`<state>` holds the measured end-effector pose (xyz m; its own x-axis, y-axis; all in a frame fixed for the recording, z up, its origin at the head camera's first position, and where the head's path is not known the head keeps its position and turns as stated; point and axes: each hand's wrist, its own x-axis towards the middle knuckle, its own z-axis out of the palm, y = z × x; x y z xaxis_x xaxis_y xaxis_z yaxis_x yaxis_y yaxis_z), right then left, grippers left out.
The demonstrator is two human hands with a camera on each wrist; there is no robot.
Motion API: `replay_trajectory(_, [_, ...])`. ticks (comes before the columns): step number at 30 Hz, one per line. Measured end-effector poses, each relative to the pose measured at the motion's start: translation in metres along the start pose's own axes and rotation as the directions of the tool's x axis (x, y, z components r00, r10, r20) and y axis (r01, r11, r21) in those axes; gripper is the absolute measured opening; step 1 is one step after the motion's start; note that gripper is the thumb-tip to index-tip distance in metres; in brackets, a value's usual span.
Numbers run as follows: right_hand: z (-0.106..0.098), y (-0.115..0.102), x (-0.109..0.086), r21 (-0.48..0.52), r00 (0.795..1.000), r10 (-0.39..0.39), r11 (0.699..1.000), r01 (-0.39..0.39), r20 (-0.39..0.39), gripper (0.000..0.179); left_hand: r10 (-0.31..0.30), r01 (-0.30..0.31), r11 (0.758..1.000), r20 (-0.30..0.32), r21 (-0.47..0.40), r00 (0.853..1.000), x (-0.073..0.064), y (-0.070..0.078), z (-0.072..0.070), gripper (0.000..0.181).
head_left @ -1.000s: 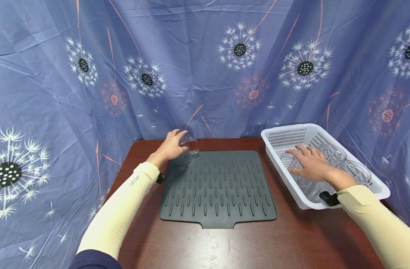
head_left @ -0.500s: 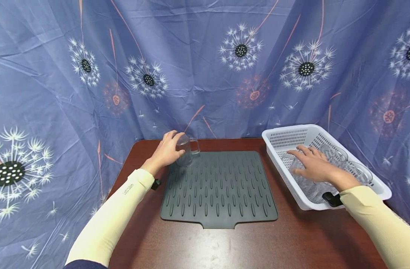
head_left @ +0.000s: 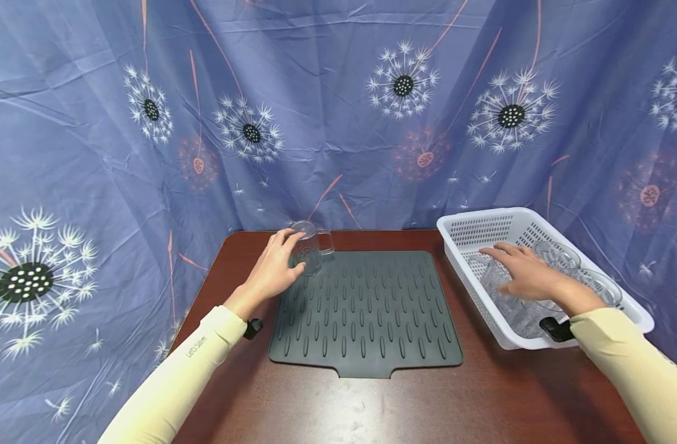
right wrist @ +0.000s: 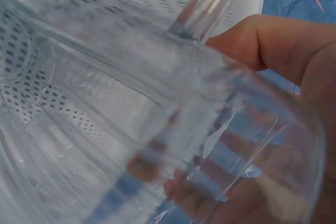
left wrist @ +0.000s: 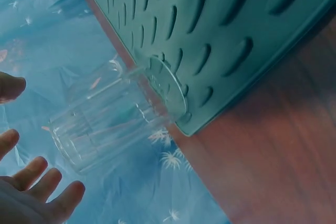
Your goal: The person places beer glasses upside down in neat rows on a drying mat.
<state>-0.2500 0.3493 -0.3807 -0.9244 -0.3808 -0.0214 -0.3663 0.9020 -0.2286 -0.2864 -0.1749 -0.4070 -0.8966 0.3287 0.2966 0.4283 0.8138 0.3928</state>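
Observation:
A clear glass mug (head_left: 311,250) stands at the back left corner of the dark ribbed mat (head_left: 366,308), its handle pointing right. In the left wrist view the mug's (left wrist: 110,119) flared end rests on the mat. Just left of it is my left hand (head_left: 272,265), fingers spread and apart from the glass. My right hand (head_left: 529,274) is in the white basket (head_left: 474,296), where it grips another glass mug (right wrist: 157,87). Seen through that glass, its fingers curl round the mug, with a finger close by the handle.
Several more clear glass mugs (head_left: 594,283) lie in the basket to the right of my right hand. Brown wooden table (head_left: 294,401) surrounds the mat. A blue curtain with dandelion prints (head_left: 338,123) hangs behind and at the sides.
My left hand has let go of the mug on the mat and drawn back to the left and nearer. My right hand has stayed in the basket, its fingers closing slightly.

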Motion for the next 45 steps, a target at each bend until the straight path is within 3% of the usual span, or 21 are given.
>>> replay_trajectory(7, [0.001,0.003,-0.001,0.009,0.998,-0.05,0.999,0.05,-0.025,0.081,-0.014,0.016,0.999,0.029,-0.05,0.999,-0.022,0.006,0.005,0.066])
replay_trajectory(23, [0.001,0.004,-0.003,0.022,0.998,-0.027,0.999,0.028,-0.052,0.082,-0.027,0.033,0.999,0.138,-0.038,0.99,-0.06,0.006,0.035,0.063])
replay_trajectory(34, [-0.001,0.004,-0.002,-0.006,0.997,0.007,1.0,-0.007,-0.077,0.079,-0.073,0.078,0.997,0.235,-0.012,0.969,-0.071,0.0,0.049,0.066])
replay_trajectory(45, [-0.003,0.009,-0.003,-0.024,0.994,0.006,1.0,-0.009,-0.107,0.077,-0.085,0.081,0.996,0.345,0.024,0.935,-0.079,-0.002,0.06,0.069])
